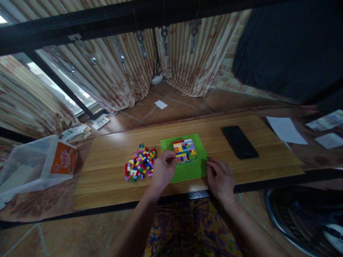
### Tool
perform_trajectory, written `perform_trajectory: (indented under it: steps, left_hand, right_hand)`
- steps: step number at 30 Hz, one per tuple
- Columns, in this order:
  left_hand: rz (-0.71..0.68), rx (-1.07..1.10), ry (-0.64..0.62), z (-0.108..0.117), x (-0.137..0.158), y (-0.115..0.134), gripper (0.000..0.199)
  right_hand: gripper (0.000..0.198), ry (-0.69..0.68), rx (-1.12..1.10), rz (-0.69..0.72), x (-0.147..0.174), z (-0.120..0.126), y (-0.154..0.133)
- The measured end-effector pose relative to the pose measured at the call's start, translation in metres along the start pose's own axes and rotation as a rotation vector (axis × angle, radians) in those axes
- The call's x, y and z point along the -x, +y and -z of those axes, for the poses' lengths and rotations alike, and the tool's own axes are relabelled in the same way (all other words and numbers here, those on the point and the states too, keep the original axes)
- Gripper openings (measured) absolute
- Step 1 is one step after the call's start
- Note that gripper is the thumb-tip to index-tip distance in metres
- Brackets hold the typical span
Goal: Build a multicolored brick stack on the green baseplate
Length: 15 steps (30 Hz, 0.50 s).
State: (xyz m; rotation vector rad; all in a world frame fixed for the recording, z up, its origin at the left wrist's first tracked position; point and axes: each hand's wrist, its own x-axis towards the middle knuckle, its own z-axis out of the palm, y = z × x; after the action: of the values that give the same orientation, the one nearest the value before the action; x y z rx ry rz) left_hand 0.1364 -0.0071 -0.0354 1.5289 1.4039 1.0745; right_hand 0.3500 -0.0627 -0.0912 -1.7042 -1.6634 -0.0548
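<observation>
A green studded baseplate (187, 172) lies on the wooden board, carrying a block of multicoloured toy bricks (187, 147) built in rows. My left hand (164, 167) is closed in a pinch at the left side of that block. A long yellow brick (179, 155) shows at its fingertips, partly hidden by them. My right hand (221, 178) grips the right edge of the baseplate with thumb and curled fingers. Left of my left hand is a loose pile of small coloured bricks (140, 163).
A black phone (239, 141) lies on the wooden board (107, 192) to the right. A clear plastic tub (32, 164) with an orange label stands left of the board. White paper (286, 130) sits at the right end. Striped curtains (134, 71) hang behind a dark metal bar.
</observation>
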Motion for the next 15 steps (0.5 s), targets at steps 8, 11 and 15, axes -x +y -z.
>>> perform_trajectory:
  steps: [8,11,15]
  left_hand:
    - [0.103,0.013,0.066,-0.006,-0.001,0.003,0.006]
    - [0.118,-0.041,0.080,-0.007,-0.002,0.007,0.006]
    - [0.119,-0.089,0.081,-0.006,-0.002,0.009,0.007]
  right_hand:
    - [0.019,0.009,0.015,0.017,0.000,0.000,0.000]
    - [0.019,0.024,0.019,0.031,0.000,-0.001,0.001]
    - [0.018,0.035,0.015,0.040,-0.001,-0.001,0.001]
